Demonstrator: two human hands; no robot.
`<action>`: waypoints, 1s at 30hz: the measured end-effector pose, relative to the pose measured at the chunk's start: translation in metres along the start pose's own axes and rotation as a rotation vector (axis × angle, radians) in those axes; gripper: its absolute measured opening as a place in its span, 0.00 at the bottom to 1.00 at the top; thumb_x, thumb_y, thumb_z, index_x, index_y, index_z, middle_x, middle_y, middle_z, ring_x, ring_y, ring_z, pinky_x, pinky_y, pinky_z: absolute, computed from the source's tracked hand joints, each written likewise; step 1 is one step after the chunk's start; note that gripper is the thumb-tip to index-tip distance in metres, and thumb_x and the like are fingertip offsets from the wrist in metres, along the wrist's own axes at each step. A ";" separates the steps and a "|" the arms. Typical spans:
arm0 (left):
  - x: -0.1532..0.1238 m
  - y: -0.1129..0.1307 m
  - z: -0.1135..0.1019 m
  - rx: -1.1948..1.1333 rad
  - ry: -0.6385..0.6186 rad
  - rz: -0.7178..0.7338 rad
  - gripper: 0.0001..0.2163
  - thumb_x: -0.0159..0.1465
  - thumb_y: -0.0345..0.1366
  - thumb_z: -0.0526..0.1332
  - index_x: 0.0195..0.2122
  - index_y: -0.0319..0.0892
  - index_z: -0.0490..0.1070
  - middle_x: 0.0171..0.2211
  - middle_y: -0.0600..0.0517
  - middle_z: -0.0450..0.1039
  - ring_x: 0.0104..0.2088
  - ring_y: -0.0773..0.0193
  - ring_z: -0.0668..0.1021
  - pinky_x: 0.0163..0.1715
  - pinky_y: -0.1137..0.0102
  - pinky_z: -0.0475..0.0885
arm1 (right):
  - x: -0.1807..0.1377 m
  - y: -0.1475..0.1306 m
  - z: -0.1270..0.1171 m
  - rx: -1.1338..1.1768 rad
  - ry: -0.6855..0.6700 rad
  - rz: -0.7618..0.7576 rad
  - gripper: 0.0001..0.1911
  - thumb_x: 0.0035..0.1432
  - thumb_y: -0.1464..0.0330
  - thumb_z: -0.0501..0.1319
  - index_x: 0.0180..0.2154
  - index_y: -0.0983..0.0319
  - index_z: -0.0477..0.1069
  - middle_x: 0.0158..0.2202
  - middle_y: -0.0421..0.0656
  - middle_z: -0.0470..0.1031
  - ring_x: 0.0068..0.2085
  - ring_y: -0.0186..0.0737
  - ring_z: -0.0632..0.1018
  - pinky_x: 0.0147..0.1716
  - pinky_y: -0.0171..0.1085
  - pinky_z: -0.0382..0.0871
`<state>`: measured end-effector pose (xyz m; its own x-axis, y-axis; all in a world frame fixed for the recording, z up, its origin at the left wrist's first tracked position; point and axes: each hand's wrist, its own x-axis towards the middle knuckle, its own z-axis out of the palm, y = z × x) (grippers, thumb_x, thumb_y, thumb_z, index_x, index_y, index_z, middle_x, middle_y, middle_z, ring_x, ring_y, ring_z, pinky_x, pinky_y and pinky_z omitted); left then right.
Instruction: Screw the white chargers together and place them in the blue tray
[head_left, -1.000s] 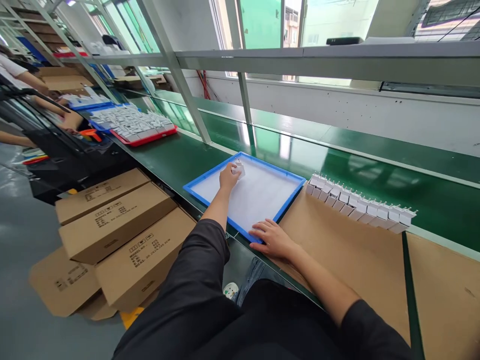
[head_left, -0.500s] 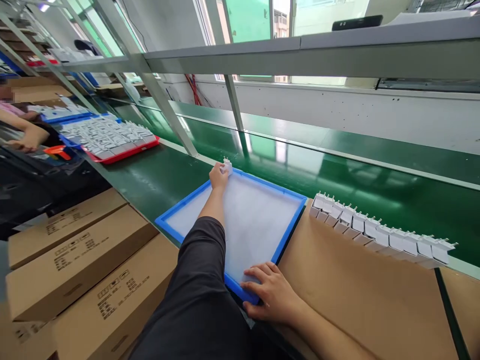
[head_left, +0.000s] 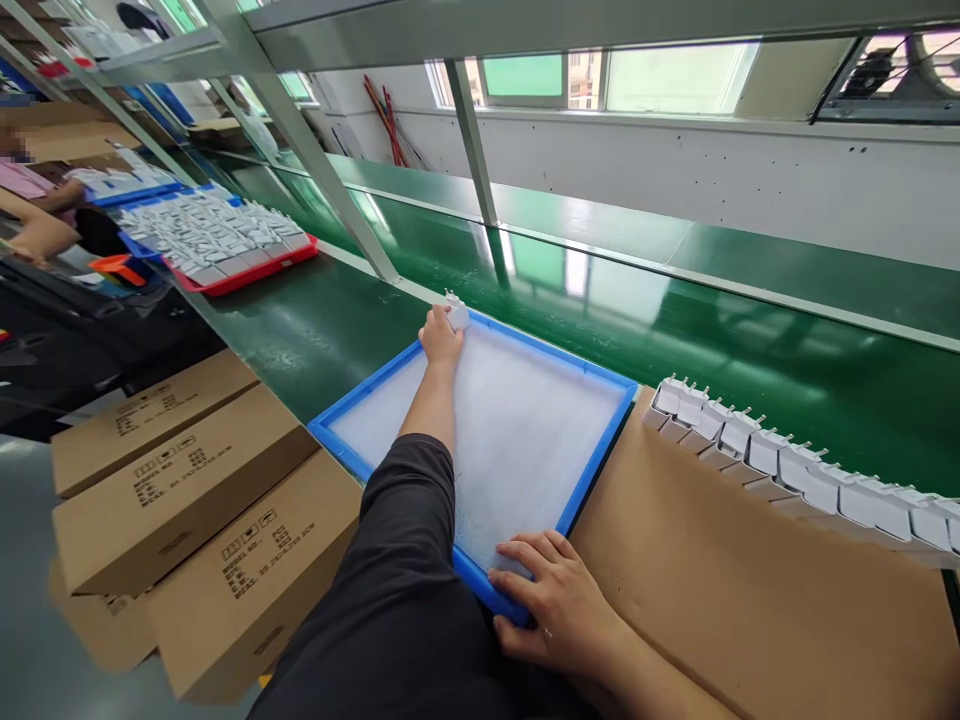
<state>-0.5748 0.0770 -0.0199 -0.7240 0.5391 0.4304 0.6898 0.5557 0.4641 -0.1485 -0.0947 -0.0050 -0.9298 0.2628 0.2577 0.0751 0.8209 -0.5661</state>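
Note:
A blue-rimmed tray with a white foam lining lies on the green conveyor belt in front of me. My left hand reaches to the tray's far corner and is closed on a small white plug adapter. At the tray's near corner my right hand rests on the rim, its fingers spread flat over the blue edge. To the right, a row of several white plug adapters stands on brown cardboard, prongs up.
A red tray full of white adapters sits further left on the belt, with blue trays behind it. Another person's arms work at the far left. Stacked cardboard boxes stand on the floor to my left. Metal frame posts rise behind the tray.
My left hand has carried the adapter from over the tray's middle to its far corner. My right hand has stayed on the near corner. The view has shifted closer and slightly left.

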 end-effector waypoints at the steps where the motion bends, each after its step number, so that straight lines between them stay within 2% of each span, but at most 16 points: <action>1: -0.001 0.001 0.000 0.018 -0.012 -0.001 0.22 0.58 0.32 0.61 0.54 0.44 0.61 0.52 0.42 0.68 0.53 0.48 0.73 0.55 0.55 0.66 | 0.000 0.000 0.000 -0.001 0.007 -0.003 0.19 0.60 0.57 0.59 0.51 0.55 0.70 0.56 0.42 0.72 0.56 0.45 0.69 0.57 0.45 0.58; 8: -0.008 0.000 -0.015 0.129 -0.131 0.045 0.22 0.63 0.35 0.58 0.58 0.47 0.60 0.53 0.40 0.69 0.53 0.45 0.73 0.53 0.53 0.65 | 0.003 0.001 -0.002 -0.025 0.031 -0.034 0.17 0.58 0.59 0.61 0.48 0.57 0.72 0.54 0.43 0.72 0.54 0.46 0.70 0.55 0.44 0.60; 15: -0.012 0.010 -0.033 0.127 -0.276 -0.081 0.27 0.63 0.30 0.58 0.62 0.52 0.56 0.54 0.42 0.70 0.57 0.44 0.69 0.55 0.44 0.59 | 0.003 0.002 -0.001 -0.049 0.045 -0.053 0.16 0.58 0.59 0.61 0.46 0.57 0.72 0.54 0.44 0.72 0.54 0.45 0.70 0.55 0.45 0.60; 20: -0.017 0.011 -0.030 0.097 -0.212 -0.065 0.27 0.62 0.31 0.57 0.62 0.54 0.57 0.63 0.41 0.59 0.63 0.45 0.62 0.57 0.41 0.57 | 0.004 0.003 0.000 -0.068 0.069 -0.060 0.15 0.58 0.59 0.61 0.46 0.57 0.72 0.53 0.43 0.73 0.53 0.44 0.70 0.54 0.44 0.60; 26: -0.026 -0.005 -0.019 0.061 -0.167 -0.003 0.32 0.63 0.36 0.55 0.67 0.57 0.48 0.63 0.47 0.62 0.64 0.52 0.62 0.62 0.46 0.50 | 0.004 0.004 0.001 -0.066 0.087 -0.057 0.15 0.56 0.59 0.62 0.45 0.56 0.72 0.52 0.42 0.73 0.52 0.44 0.71 0.55 0.44 0.60; 30: -0.028 -0.007 -0.018 0.020 -0.132 -0.023 0.36 0.62 0.37 0.56 0.70 0.54 0.41 0.62 0.45 0.63 0.63 0.51 0.64 0.63 0.47 0.51 | 0.004 0.003 0.001 -0.059 0.081 -0.052 0.15 0.56 0.60 0.62 0.45 0.56 0.72 0.52 0.43 0.73 0.52 0.44 0.71 0.55 0.44 0.60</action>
<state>-0.5597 0.0466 -0.0214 -0.7325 0.6041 0.3139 0.6744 0.5807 0.4561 -0.1521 -0.0919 -0.0068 -0.9009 0.2577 0.3493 0.0510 0.8620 -0.5043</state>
